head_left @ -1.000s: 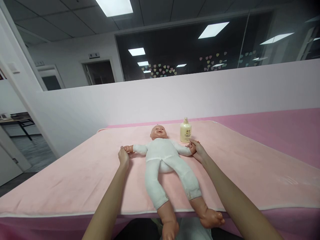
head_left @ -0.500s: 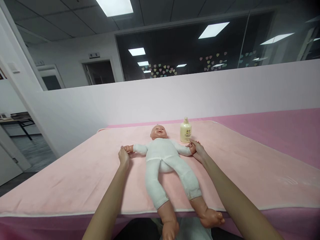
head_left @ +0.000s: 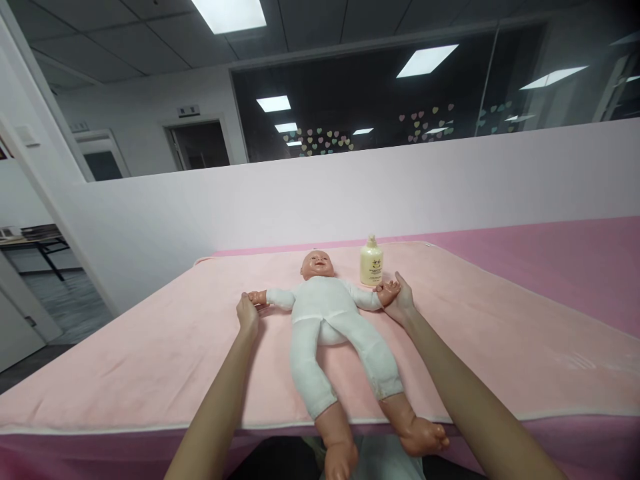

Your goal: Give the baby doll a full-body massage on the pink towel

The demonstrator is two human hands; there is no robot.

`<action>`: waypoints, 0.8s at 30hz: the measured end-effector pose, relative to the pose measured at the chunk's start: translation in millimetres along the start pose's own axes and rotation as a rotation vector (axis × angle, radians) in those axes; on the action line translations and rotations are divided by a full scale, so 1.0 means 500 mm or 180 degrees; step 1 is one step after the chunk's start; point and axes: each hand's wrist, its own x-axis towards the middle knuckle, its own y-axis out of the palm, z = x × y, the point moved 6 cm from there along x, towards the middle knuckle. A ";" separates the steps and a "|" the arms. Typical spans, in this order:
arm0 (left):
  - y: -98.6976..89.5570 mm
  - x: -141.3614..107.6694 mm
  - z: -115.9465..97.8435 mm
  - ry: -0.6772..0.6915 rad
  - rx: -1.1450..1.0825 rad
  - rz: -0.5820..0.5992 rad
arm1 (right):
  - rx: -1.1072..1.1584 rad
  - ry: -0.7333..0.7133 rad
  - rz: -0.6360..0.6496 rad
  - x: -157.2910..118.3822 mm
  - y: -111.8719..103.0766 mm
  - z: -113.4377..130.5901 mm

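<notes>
A baby doll (head_left: 327,300) in a white suit lies on its back on a pink blanket, arms spread, feet past the front edge. At the left, my left hand (head_left: 247,312) is closed around the doll's hand, its fingers partly hidden beneath. My right hand (head_left: 403,303) lies palm up under the doll's other hand, with the thumb lifted away and the fingers stretched out, partly covered by the doll's hand. Just beyond that hand stands a pale yellow pump bottle (head_left: 371,264), upright beside the doll's shoulder.
The pink blanket (head_left: 150,347) covers the table up to a low white wall (head_left: 320,200). Above the wall is a dark window (head_left: 350,100) with heart stickers. An opening on the left shows a desk (head_left: 35,245) and a door.
My right thumb has lifted off the doll's hand and now points up and away, opening my grip. My left hand, the doll's body and the bottle have stayed in place.
</notes>
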 end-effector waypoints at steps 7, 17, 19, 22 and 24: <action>-0.001 0.001 0.001 -0.0008 0.0024 -0.0014 | 0.0019 0.0159 -0.0082 -0.001 0.000 -0.001; -0.001 0.001 0.001 -0.0033 0.0028 0.0004 | 0.0172 0.0174 -0.0052 0.007 0.003 -0.006; -0.001 0.002 0.002 -0.0034 0.0009 0.0006 | 0.0099 0.0160 0.0003 0.012 0.000 -0.008; -0.002 0.003 0.002 -0.0027 -0.0003 -0.0012 | 0.0037 0.0149 0.0106 0.019 -0.005 -0.013; -0.002 0.003 0.002 -0.0024 -0.0008 -0.0014 | 0.0046 0.0153 0.0160 0.021 -0.005 -0.015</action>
